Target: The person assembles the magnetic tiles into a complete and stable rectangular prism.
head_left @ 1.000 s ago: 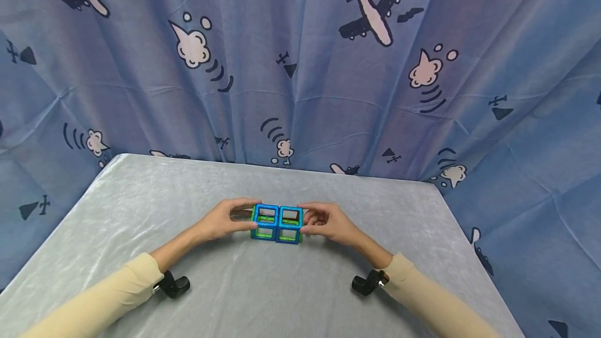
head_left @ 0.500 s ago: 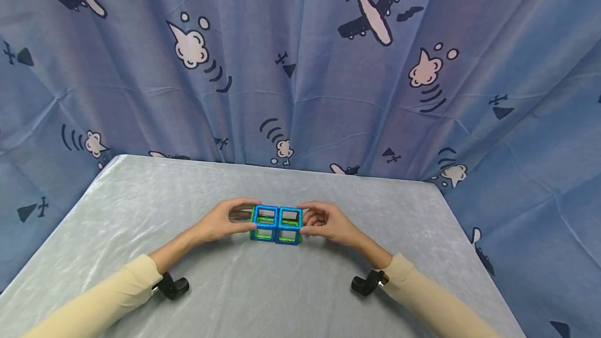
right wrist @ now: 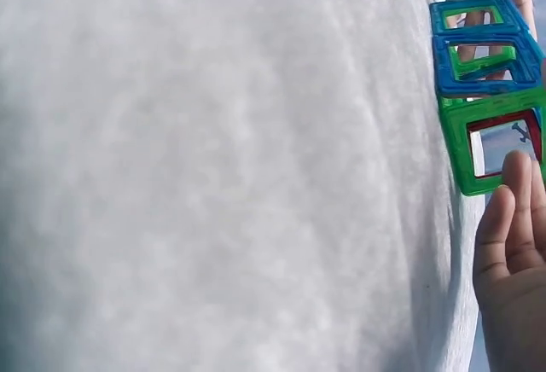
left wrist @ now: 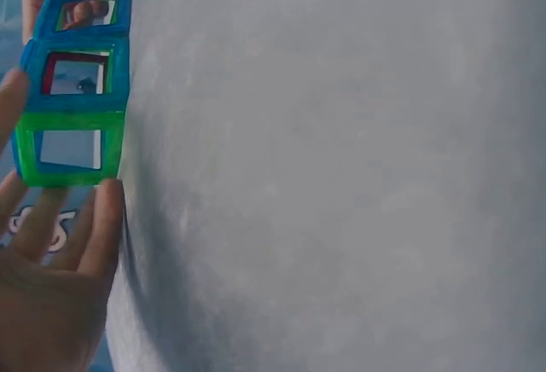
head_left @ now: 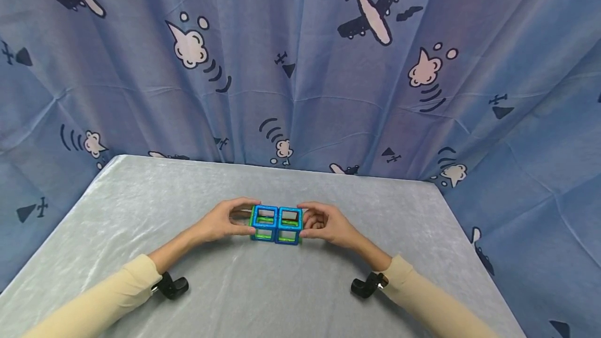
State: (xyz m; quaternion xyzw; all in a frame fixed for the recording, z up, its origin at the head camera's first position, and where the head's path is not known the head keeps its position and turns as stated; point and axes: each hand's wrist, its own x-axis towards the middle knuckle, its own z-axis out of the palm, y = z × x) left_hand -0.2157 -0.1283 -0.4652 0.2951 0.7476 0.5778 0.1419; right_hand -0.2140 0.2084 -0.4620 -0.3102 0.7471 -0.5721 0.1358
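Two joined cubes of magnetic tiles [head_left: 276, 226] stand side by side at the middle of the table. Their fronts and tops are blue square frames. A green end tile [left wrist: 72, 121] faces my left palm, and another green end tile [right wrist: 462, 154] faces my right one. My left hand [head_left: 219, 221] grips the left cube, thumb at the front and index finger reaching to the back top edge. On the other end my right hand [head_left: 335, 223] holds the right cube likewise, its other fingers curled near the end tile. Inside, a red tile [left wrist: 49, 73] shows through the openings.
A pale grey cloth covers the table [head_left: 281, 296]. Behind its far edge hangs a blue curtain [head_left: 253, 67] printed with planes and clouds. Black wrist cameras [head_left: 173, 287] jut inward from both sleeves, low over the cloth.
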